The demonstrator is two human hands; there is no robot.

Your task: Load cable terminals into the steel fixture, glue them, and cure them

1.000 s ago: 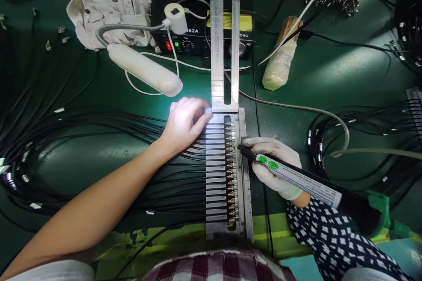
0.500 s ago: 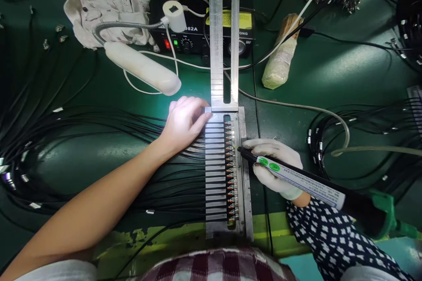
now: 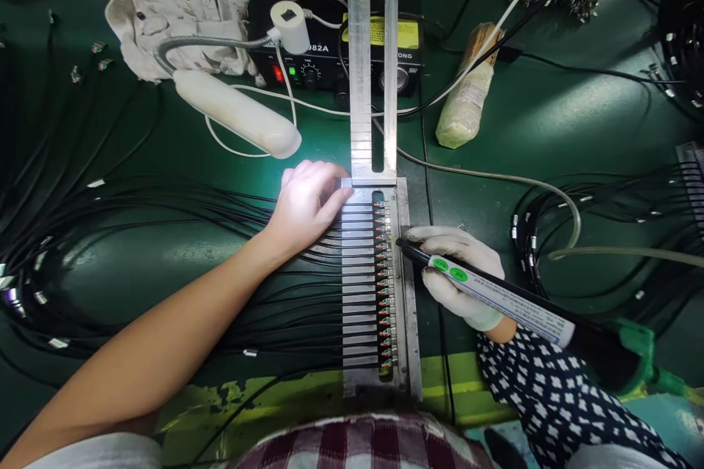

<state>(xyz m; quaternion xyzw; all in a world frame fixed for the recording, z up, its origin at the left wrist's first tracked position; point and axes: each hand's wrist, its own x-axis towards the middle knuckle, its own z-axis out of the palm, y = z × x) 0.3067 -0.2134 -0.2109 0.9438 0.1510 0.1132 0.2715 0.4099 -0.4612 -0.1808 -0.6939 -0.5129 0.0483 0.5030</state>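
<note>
My bare left hand (image 3: 306, 204) grips the upper left edge of a slotted metal jig (image 3: 359, 341), thumb on top. Black cables (image 3: 297, 289) lie side by side in the jig's grooves, their stripped, coppery ends meeting a row of small metal connectors (image 3: 385, 292). In a white glove, my right hand (image 3: 465, 271) is closed around a black dispensing syringe (image 3: 503, 300) with a white label and green stickers. The syringe's dark tip is at the right side of the connector row, in its upper half. A green adapter (image 3: 635, 355) caps the syringe's rear end.
The jig's slotted lid (image 3: 361, 88) stands open at the back, before a black dispenser controller (image 3: 324, 77). A white lamp (image 3: 236, 113) shines over my left hand. Cloth (image 3: 181, 7), a plastic-wrapped bundle (image 3: 467, 102), an air hose (image 3: 495, 174) and coiled cables (image 3: 528, 234) lie around.
The syringe tip has shifted slightly toward the back along the connector row, my right hand moving with it. My left hand keeps its place on the jig.
</note>
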